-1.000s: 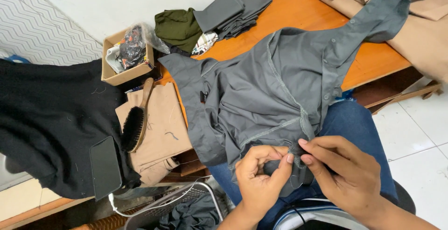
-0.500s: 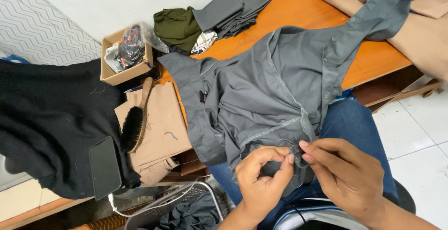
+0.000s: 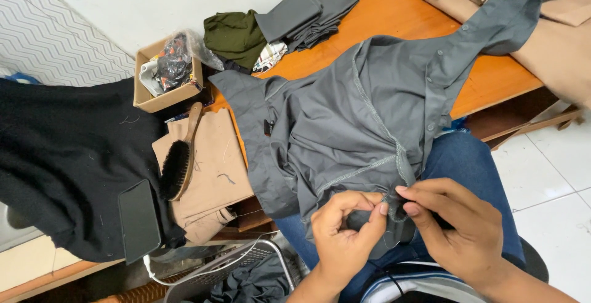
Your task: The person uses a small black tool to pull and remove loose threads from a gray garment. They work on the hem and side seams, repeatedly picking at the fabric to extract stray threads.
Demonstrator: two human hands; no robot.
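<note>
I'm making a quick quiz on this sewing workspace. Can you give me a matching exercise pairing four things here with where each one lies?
Things:
1. wooden-handled brush with black bristles
2. flat black phone
3. open cardboard box
4. grey button-up shirt

Places:
A. on the black cloth
B. spread across the orange wooden table, its lower edge pinched by the left hand and right hand
C. on the folded tan fabric
D. at the table's end, beside the dark green folded cloth

Pairs: 1-C, 2-A, 3-D, 4-B
</note>
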